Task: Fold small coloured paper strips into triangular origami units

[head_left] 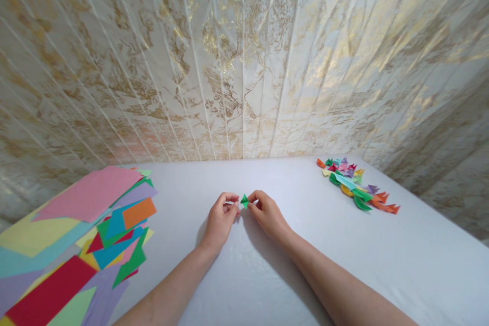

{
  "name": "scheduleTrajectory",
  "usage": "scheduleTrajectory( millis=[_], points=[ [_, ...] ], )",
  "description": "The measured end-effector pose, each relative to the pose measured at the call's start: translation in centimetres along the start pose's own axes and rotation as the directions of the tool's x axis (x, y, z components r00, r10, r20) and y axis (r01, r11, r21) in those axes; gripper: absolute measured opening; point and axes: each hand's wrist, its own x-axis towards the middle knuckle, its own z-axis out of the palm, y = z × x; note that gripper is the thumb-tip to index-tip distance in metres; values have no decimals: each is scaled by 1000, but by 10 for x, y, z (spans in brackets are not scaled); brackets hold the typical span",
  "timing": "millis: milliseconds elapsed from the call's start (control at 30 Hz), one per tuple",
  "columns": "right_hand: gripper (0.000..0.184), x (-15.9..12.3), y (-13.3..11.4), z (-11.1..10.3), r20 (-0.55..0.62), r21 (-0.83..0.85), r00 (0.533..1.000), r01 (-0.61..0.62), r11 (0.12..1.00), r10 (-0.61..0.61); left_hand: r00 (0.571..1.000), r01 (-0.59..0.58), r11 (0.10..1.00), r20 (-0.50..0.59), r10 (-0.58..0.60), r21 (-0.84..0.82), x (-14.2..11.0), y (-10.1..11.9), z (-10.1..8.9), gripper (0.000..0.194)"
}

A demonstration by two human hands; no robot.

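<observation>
A small folded piece of green paper (244,200) is held just above the white table, in the middle of the view. My right hand (266,212) pinches its right side between thumb and forefinger. Close to its left edge, my left hand (222,217) has its thumb and fingers curled inward in a pinch. I cannot make out whether those fingertips touch the green paper or hold anything small. The paper comes to a point at the top and shows creased, darker green faces.
On the left of the white table (229,285), coloured paper sheets overlap, including a pink sheet (95,191), a red strip (53,290) and an orange rectangle (139,213). Small folded paper shapes (346,183) cluster at the back right. A gold-patterned curtain (244,61) hangs behind.
</observation>
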Motion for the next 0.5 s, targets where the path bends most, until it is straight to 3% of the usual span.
scheduleTrajectory(
  millis=[300, 500],
  points=[
    [13, -3, 5, 0, 62, -224, 994, 107, 969, -95, 982, -189, 968, 31, 186, 167, -3, 0, 2, 7],
    [32, -10, -5, 0, 101, -292, 990, 121, 949, -95, 987, -162, 970, 42, 156, 182, -2, -1, 3, 6]
  ],
)
